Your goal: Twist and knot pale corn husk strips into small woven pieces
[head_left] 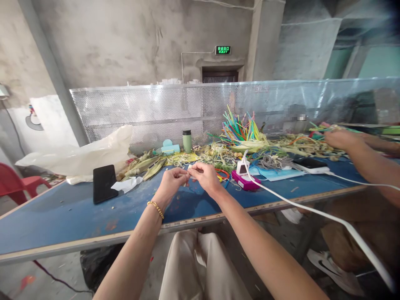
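My left hand (171,181) and my right hand (205,177) meet above the blue table (131,216). Fingers of both are pinched together around a small pale piece (189,167), mostly covered by the fingertips; its kind cannot be made out. A yellow beaded bracelet (155,208) circles my left wrist. Just beyond the hands lie dried corn husks (153,168) and loose shreds of husk (215,153). An orange ring-shaped item (222,171) rests to the right of my right hand.
A black phone (104,183), crumpled white paper (126,184) and plastic sheeting (81,158) occupy the left. Behind stand a green bottle (186,141) and bright thin stems (240,129). At right, a white cable (300,204) crosses near a magenta box (245,181) and another person's hand (342,137).
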A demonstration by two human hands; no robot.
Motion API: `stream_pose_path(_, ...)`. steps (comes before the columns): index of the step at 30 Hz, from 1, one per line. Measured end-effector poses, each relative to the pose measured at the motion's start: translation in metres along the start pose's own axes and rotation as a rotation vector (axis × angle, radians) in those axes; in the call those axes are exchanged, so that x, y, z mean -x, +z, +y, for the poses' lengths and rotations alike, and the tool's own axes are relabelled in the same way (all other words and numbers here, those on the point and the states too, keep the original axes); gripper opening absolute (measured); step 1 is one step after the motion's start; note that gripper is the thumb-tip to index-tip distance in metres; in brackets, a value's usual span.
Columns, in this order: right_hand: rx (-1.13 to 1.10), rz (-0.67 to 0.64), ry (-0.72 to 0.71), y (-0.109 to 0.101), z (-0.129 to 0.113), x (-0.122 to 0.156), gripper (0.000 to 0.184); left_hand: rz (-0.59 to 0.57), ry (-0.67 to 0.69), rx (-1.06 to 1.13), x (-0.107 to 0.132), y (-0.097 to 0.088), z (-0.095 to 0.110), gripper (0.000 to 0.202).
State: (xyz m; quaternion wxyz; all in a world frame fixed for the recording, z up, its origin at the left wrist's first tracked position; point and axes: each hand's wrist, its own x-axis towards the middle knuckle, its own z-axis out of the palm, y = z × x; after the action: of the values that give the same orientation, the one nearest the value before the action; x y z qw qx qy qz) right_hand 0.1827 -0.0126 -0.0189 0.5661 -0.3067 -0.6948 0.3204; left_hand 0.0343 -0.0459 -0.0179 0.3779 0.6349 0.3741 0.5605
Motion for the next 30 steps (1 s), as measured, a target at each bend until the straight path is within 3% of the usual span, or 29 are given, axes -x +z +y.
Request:
stream_pose_path(9,0.129,0.109,-0.05,-0.0007,0.0005,0.0015,0.023,-0.101,-0.012,-0.001,0.0018,0.0001,-0.0022,0.017)
stream_pose_path(14,0.167,0.091,-0.066,-0.0019,0.0056,-0.0009,0.023,-0.127,-0.037,0.036,0.0026,-0.0008,-0.0019,0.016)
stream_pose_path(21,0.075,0.11,-0.044,-0.0014,0.0049,-0.0021,0.027,-0.109,-0.138,0.27,0.0024,-0.0022,0.006,0.038)
stream_pose_path(26,0.021,0.078,-0.013,0.0017,-0.0003,0.0002,0.027,-0.096,-0.105,0.179,0.0021,-0.0024,0.0037,0.034)
stream_pose_path(30,0.095,0.062,-0.076,0.0019,-0.0013,0.0013,0.025,-0.053,-0.11,0.155,0.0009,-0.0019,0.001,0.031)
